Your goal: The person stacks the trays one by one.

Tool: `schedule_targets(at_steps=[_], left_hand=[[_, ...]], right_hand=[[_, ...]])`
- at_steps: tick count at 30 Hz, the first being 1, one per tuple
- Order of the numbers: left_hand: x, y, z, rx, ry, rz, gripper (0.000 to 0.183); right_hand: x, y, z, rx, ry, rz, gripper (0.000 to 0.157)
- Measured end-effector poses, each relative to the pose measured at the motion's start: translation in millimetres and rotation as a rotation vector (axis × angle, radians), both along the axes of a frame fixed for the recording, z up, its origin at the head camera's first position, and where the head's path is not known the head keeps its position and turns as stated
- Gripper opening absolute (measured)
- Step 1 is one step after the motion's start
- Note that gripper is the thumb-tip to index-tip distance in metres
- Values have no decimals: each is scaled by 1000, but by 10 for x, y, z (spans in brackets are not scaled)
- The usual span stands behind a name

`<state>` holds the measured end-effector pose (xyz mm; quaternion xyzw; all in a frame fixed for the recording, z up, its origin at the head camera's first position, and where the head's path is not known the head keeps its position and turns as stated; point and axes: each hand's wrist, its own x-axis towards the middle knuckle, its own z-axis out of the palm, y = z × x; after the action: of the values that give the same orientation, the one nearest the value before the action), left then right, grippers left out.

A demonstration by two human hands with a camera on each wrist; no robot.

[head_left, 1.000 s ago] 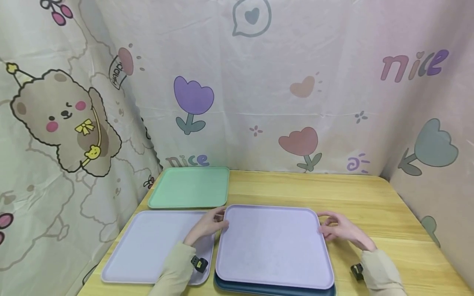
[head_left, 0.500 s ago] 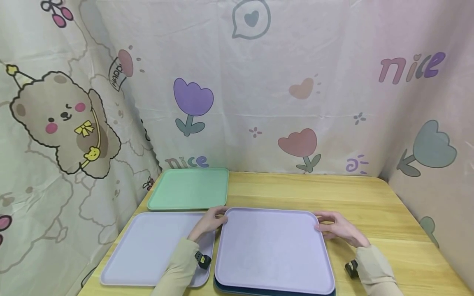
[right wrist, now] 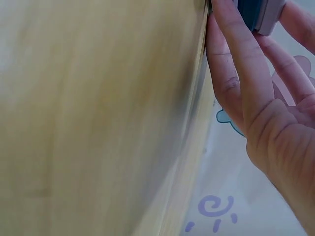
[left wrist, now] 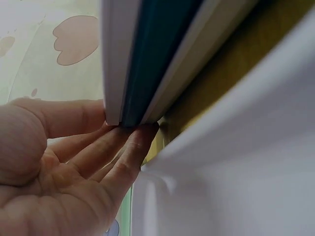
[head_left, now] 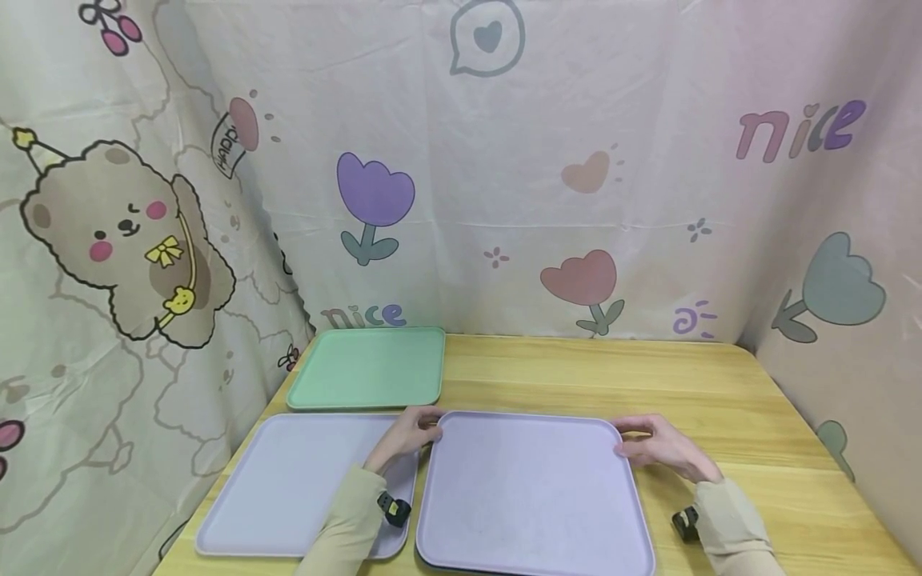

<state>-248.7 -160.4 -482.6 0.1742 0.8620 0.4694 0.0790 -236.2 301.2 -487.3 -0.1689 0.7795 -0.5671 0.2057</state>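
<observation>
Two hands, the L hand (head_left: 405, 436) and R hand (head_left: 664, 450), have just lowered the smooth light-purple rectangular tray (head_left: 533, 496) a touch: approx. 1 sec ago a dark strip showed along its near edge, now just a thin dark line, so it's prob. about seated on the stack. It's on the near side of the light wood-grain worktop (head_left: 576, 372), R of centre. L hand pinches the far end of its L edge, thumb on the pale rim, fingers across the dark blue-teal tray (left wrist: 152, 54) and beige edge (left wrist: 194, 59) below; R hand likewise grips the far end of the R edge, thumb opp. fingers. Containers, i.e. shallow trays w/ raised rims: pale-lavender rectangular tray (head_left: 295, 480) just L of the stack, mint-green rectangular tray (head_left: 370, 368) at far L. Can't tell what's btwn the stacked layers, as the top one hides it.
</observation>
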Motion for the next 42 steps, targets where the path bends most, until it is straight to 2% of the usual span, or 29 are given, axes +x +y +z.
schedule_targets(at_steps=[11, 22, 29, 32, 35, 38, 42], left_hand=[[5, 9, -12, 60, -13, -22, 41], [-2, 30, 20, 34, 0, -31, 40], [-11, 31, -1, 16, 24, -38, 40], [-12, 2, 6, 14, 23, -3, 40], [-20, -71, 38, 55, 16, 69, 42], [-43, -202, 82, 112, 15, 166, 46], [-88, -490, 117, 177, -7, 327, 53]], right_hand=[[22, 6, 15, 56, 40, -39, 61], [27, 10, -1, 55, 62, -26, 64], [32, 2, 31, 62, 71, -23, 64], [43, 2, 53, 64, 101, -45, 61], [58, 15, 64, 41, 130, -81, 58], [68, 38, 60, 23, 148, -129, 56], [78, 70, 41, 4, 139, -211, 57]])
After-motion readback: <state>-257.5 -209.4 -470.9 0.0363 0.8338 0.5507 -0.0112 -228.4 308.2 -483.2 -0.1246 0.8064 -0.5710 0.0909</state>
